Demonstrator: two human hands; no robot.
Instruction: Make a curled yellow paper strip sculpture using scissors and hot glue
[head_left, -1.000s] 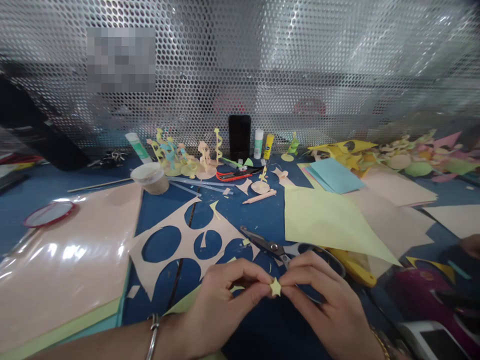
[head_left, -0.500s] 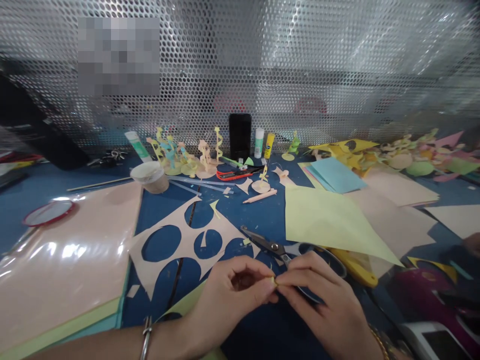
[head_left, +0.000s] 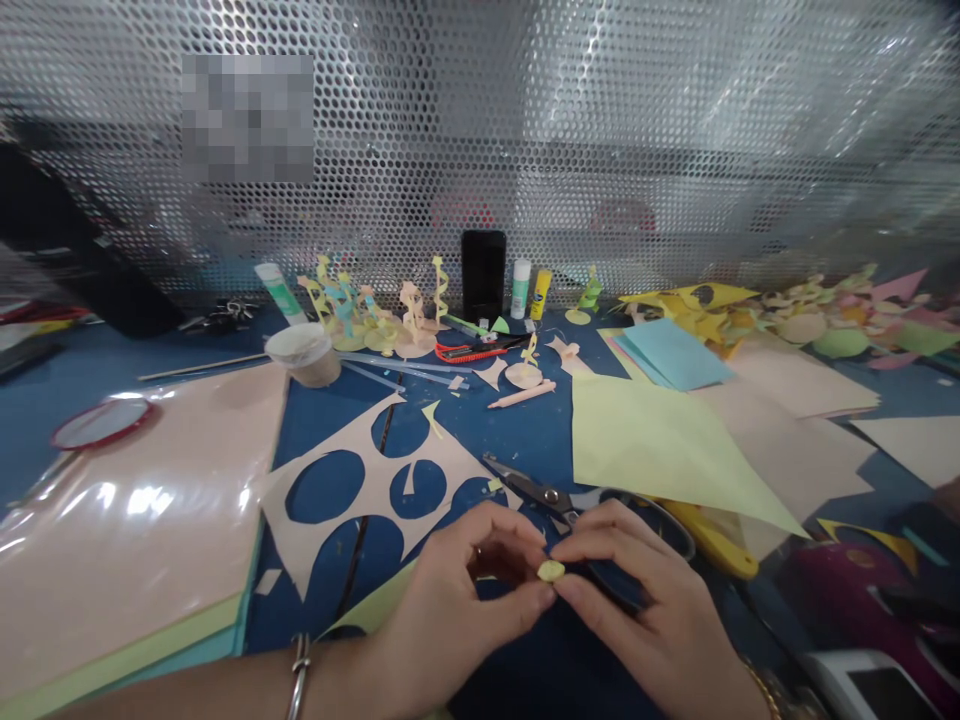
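Note:
Between my two hands is a small folded piece of yellow paper (head_left: 551, 571). My left hand (head_left: 469, 590) pinches it from the left with thumb and fingers. From the right, the thumb and fingertips of my right hand (head_left: 637, 595) close on the same piece. Just beyond my fingers lie the scissors (head_left: 551, 497), their handles partly hidden behind my right hand. A pale pink sheet with round holes (head_left: 375, 480) is flat on the table to the left of them. Under my left forearm, part of a yellow-green sheet (head_left: 375, 605) shows.
Curled paper figures (head_left: 352, 315), glue sticks (head_left: 520, 288) and a phone (head_left: 484, 272) stand along the perforated metal wall. A plastic tub (head_left: 304, 355) is at back left. Paper sheets (head_left: 667, 435) and a yellow-handled tool (head_left: 712, 540) lie right; a wrapped paper pack (head_left: 165, 480) lies left.
My fingertips have parted slightly and turned the yellow paper piece, so more of it shows between them. The view has shifted a little; the things on the table stay put.

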